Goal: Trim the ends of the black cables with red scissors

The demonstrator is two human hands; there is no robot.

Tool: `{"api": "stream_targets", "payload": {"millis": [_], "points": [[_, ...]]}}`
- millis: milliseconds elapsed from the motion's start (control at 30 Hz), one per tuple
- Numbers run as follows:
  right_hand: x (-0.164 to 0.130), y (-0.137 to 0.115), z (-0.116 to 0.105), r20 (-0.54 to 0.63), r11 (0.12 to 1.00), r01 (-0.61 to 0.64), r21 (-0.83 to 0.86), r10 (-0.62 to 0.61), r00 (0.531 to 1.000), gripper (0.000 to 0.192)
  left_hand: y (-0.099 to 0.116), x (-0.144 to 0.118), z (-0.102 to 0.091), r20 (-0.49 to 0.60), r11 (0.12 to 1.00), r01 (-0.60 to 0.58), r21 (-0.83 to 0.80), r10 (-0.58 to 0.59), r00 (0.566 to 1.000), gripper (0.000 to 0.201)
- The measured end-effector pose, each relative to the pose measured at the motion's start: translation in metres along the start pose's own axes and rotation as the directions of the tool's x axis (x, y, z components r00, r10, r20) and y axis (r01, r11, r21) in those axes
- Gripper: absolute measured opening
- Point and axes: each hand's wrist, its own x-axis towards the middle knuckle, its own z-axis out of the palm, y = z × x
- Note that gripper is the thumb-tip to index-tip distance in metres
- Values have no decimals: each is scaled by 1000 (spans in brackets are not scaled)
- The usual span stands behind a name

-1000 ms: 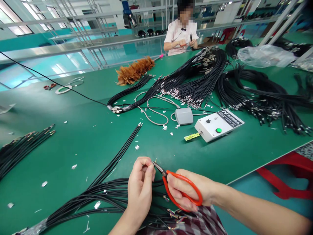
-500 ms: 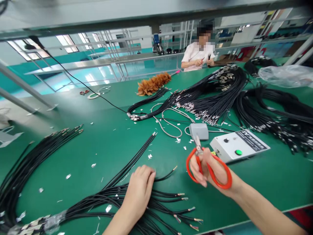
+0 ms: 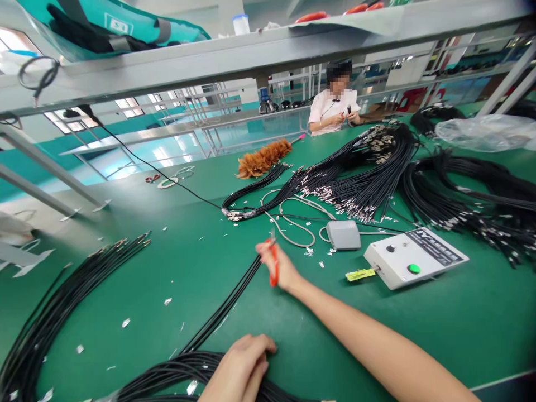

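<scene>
Head view: right hand (image 3: 281,269) half hides red scissors (image 3: 273,262), blades blurred.

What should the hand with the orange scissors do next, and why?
Probably lower the right hand a little so the orange scissors reach the near end of the few straight black cables. It already hovers just above that end, while the left hand rests on the black cable bundle.

R arm stretched fwd, right hand (image 3: 281,269) fingers curled shut; left hand (image 3: 239,369) low, palm down — fingers bent.
</scene>
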Motion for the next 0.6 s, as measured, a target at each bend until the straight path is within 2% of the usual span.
{"api": "stream_targets", "payload": {"millis": [67,133,200,233,367,467,600], "points": [[15,-6,-29,-145,998,46,-44,-52,988,31,-6,7,-11,-79,999,34,-13,-35,996,21],[18,-11,-48,-233,993,78,-94,-98,967,35,-14,21,-23,-172,989,105,99,-87,981,20],[8,-15,-53,-236,990,80,-120,-107,966,41,-22,40,-30,-222,932,212,294,-149,964,16],[0,-16,-52,-217,990,67,-122,-93,972,44,-25,50,-32,-239,907,250,339,-174,955,16],[-31,-14,-46,-168,994,-45,-103,27,985,54,-32,78,-31,-275,849,333,411,-233,933,21],[-42,-14,-52,-177,988,-121,-97,102,979,59,-32,82,-29,-280,833,346,432,-240,929,22],[-48,-23,-61,-185,976,-190,-107,168,968,60,-27,74,-30,-308,849,331,411,-212,927,20]]}}
